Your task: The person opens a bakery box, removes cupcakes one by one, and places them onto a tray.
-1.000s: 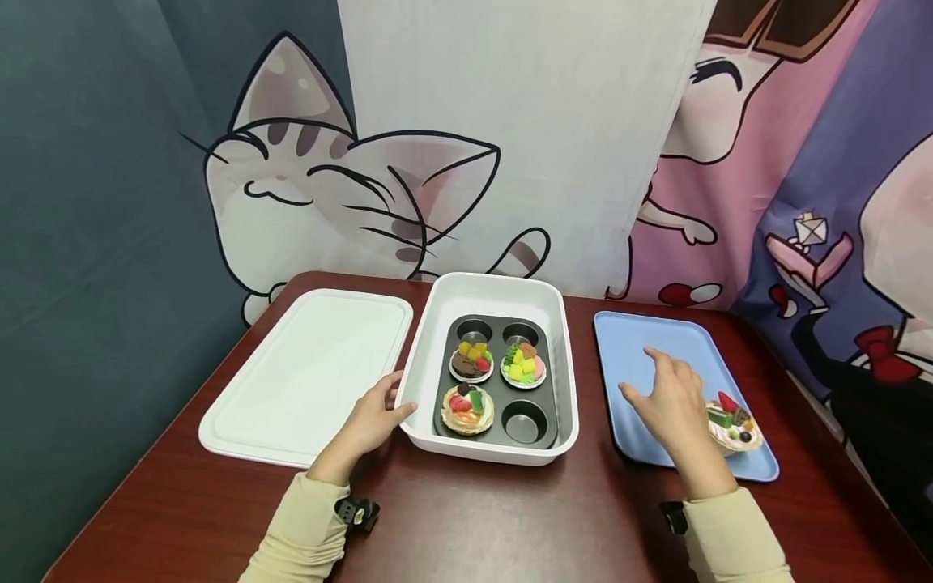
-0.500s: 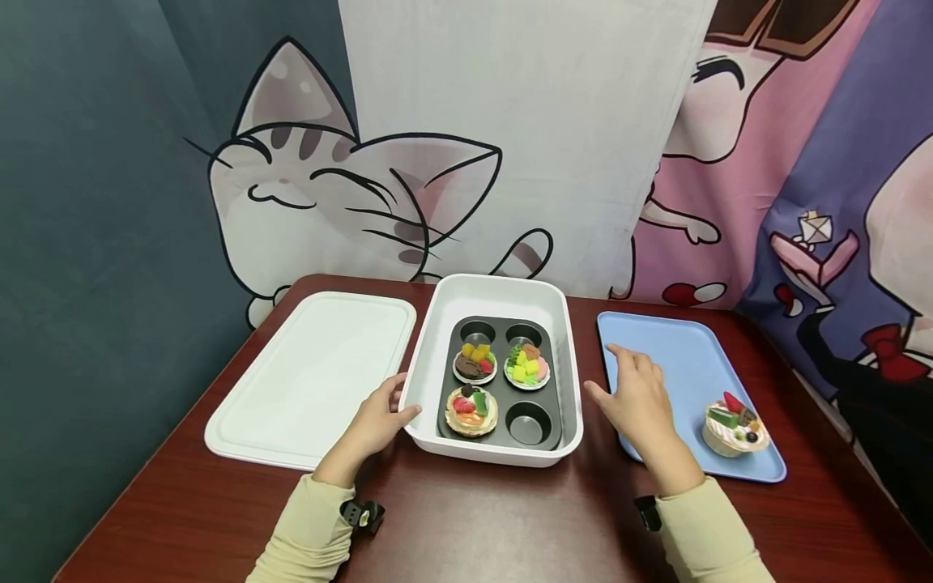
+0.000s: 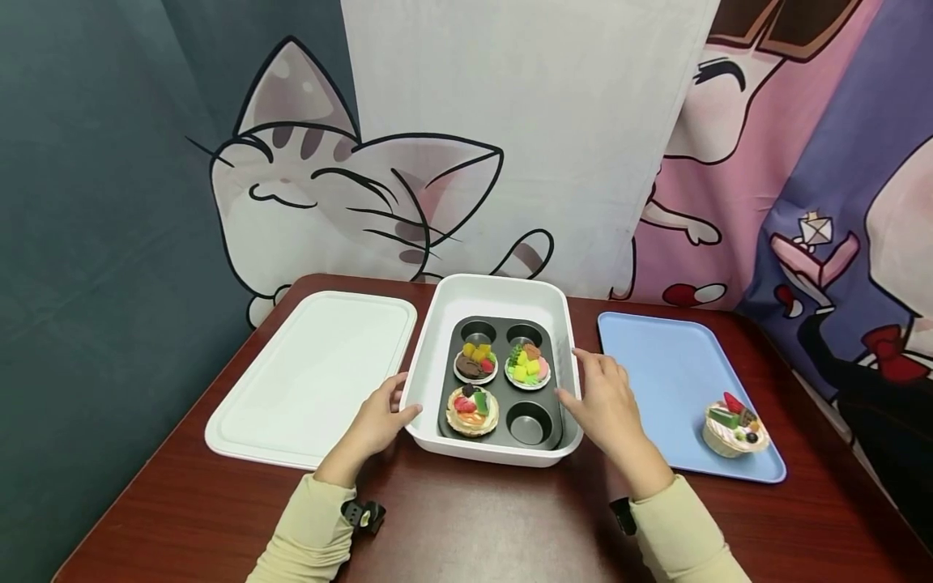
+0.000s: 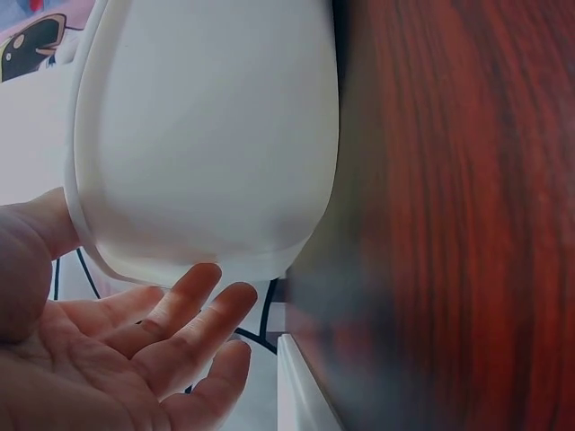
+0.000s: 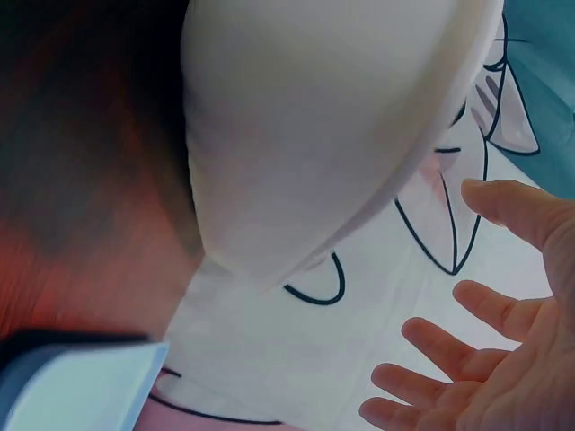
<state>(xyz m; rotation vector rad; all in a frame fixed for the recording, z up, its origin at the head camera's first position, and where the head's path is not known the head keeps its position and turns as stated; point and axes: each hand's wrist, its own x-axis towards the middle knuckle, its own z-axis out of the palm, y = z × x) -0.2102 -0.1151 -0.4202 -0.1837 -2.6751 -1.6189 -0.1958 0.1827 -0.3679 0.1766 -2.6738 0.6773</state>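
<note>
A white plastic tub (image 3: 490, 453) sits mid-table, holding a dark muffin tin (image 3: 501, 421). In the tin's cups are a chocolate fruit tart (image 3: 474, 366), a green-and-yellow topped tart (image 3: 527, 369) and a larger cream fruit tart (image 3: 471, 411); the front-right cup has nothing in it. My left hand (image 3: 381, 414) grips the tub's left wall, thumb over the rim (image 4: 81, 211) and fingers outside. Beside the right wall, my right hand (image 3: 607, 402) has its fingers spread; in the right wrist view, the hand (image 5: 490, 332) stands apart from the tub.
A flat white board (image 3: 309, 376) lies left of the tub. At the right, a blue tray (image 3: 656, 348) carries another fruit-topped tart (image 3: 732, 427). A patterned curtain (image 3: 583, 146) hangs behind the brown table (image 3: 466, 518).
My right hand has moved left, from over the blue tray to the tub's right side. My left hand stays at the tub's left wall. The tarts have not moved.
</note>
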